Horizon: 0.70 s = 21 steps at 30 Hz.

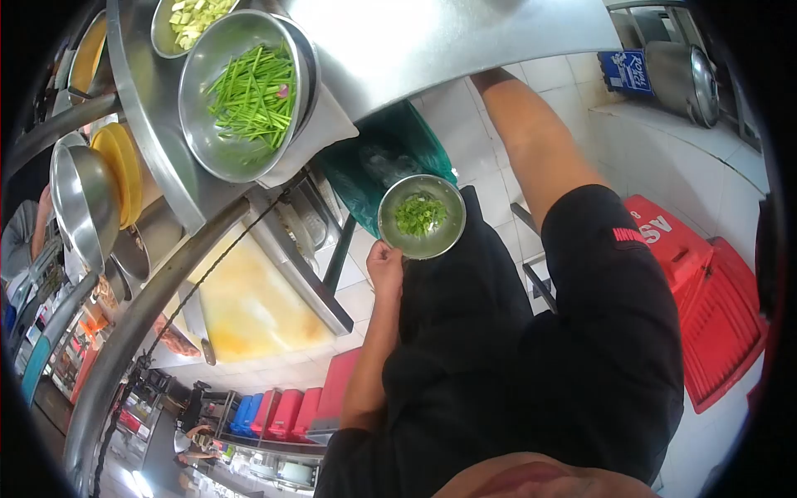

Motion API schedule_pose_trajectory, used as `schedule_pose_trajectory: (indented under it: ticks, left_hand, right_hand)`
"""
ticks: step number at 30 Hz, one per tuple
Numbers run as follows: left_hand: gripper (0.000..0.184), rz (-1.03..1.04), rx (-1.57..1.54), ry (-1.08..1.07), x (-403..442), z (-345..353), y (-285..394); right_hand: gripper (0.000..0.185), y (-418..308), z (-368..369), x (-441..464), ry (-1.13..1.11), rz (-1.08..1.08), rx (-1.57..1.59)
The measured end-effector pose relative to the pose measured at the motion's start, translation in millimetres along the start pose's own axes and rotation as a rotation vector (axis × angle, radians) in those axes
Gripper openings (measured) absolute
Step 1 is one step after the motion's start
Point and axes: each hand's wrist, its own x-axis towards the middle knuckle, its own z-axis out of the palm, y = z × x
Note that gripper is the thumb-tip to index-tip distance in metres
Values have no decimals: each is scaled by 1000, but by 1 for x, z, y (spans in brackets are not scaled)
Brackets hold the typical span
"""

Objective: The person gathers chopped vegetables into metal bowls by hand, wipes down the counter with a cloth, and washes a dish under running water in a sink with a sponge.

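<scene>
A small steel bowl [448, 241] holds chopped green leaves [420, 215] in front of my dark clothing. My left hand [386, 267] pinches the lower left rim of this bowl, its fingers closed. My right arm reaches up to the steel table [465, 46], and the hand is hidden behind the table's edge. A large steel bowl [199, 137] at the upper left holds cut green stalks [253, 95]. Behind it, a smaller bowl [162, 33] contains pale green chopped pieces [193, 18].
A green bin with a liner [342, 178] stands beyond the small bowl. At left are a steel rail [149, 307], a stained cutting board [253, 299] and stacked pans [87, 199]. Red crates [718, 307] stand at right. Other people [187, 441] are at lower left.
</scene>
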Motion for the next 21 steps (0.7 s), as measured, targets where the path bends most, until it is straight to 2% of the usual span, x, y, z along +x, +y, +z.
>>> schedule_pose_trajectory:
  ticks: [9, 17, 21]
  left_hand:
    - [22, 21, -23, -13, 11, 9, 11]
    - [24, -6, -47, -18, 9, 23, 26]
    - [23, 31, -16, -27, 12, 10, 13]
  right_hand:
    - [45, 42, -38, -2, -27, 113, 168]
    - [42, 19, 1, -22, -96, 91, 19]
    - [40, 18, 0, -18, -61, 130, 94]
